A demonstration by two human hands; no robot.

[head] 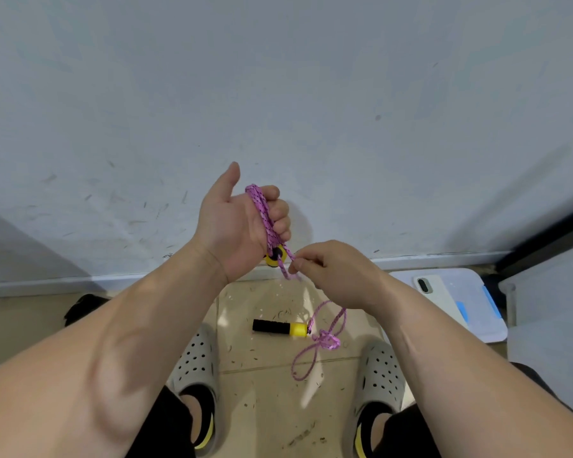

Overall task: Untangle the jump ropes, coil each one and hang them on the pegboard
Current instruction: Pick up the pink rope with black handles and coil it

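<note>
Plain indoor room, view down at wall foot; exact kind of premises not determinable. Evidence: scuffed pale grey painted wall (311, 77); white skirting strip (80, 281) along wall base; glossy beige floor tiles (265, 395) strewn with small dark shavings (283, 313); grey perforated foam clogs (196, 355) on feet; white smartphone (435, 294) lying on translucent white plastic storage-box lid (477, 315) with blue clips, right; suggests casual home or utility space.

Left hand (235, 226) curls its fingers (280, 211), thumb raised; right hand (331, 276) pinches.
</note>
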